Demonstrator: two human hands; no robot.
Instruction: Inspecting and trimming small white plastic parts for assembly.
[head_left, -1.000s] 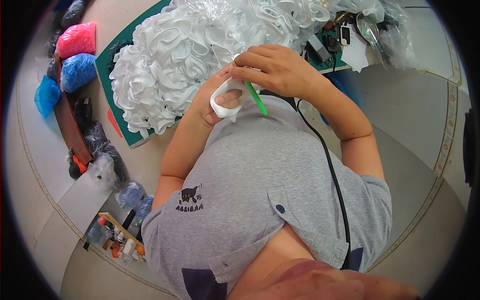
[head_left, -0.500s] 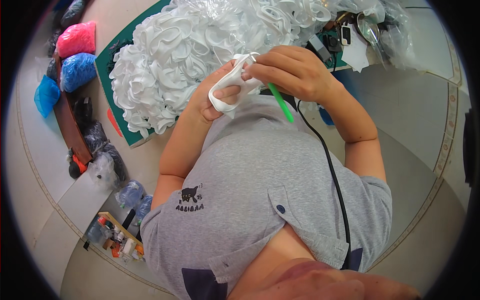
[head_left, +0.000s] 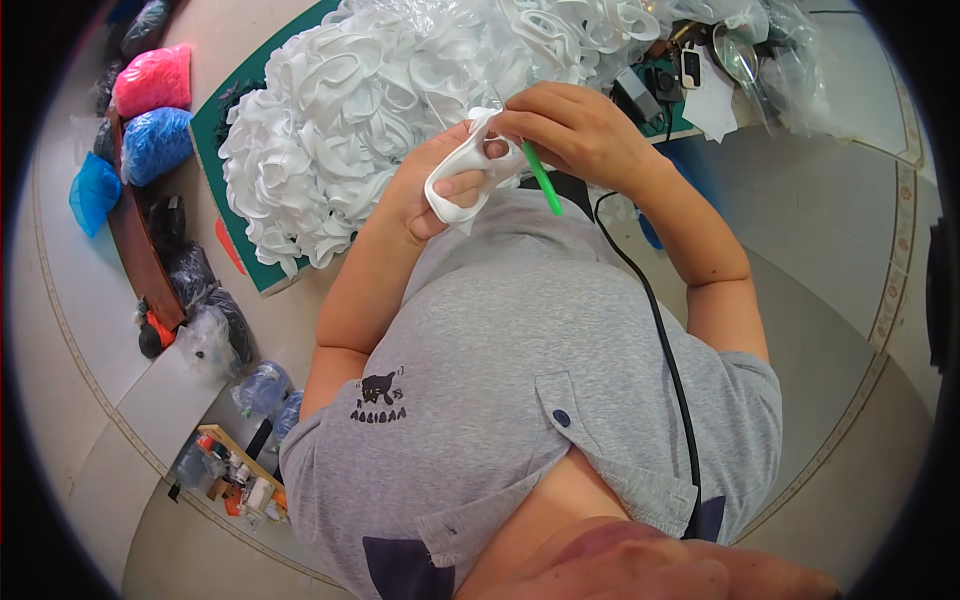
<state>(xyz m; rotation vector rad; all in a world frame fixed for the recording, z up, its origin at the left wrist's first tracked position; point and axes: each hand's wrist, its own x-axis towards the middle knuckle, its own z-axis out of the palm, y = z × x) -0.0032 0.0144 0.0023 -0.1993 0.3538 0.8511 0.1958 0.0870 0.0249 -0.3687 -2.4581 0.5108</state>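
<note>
A curled white band (head_left: 458, 212), soft and smooth like fabric or thin foam, is wrapped around the fingers of my left hand (head_left: 425, 185), which is closed on it. My right hand (head_left: 585, 135) meets the band's upper end with its fingertips pinched together. Out of that hand's palm a slim bright green handle (head_left: 543, 178) points down toward my lap; the tool's working end is mostly hidden by the fingers, so its kind is unclear. Just beyond both hands lies a large heap of similar white loops (head_left: 330, 130), some under clear plastic.
The heap rests on a green tabletop (head_left: 207, 125). At its back right are a small black device (head_left: 662, 85), white paper (head_left: 710, 105) and plastic bags. Pink (head_left: 155, 80) and blue (head_left: 157, 145) bags stand at the left. A black cable (head_left: 655, 300) runs down my shirt.
My right hand has shifted slightly left and up along the band, and the green handle has swung left with it. The left hand still holds the band, barely moved.
</note>
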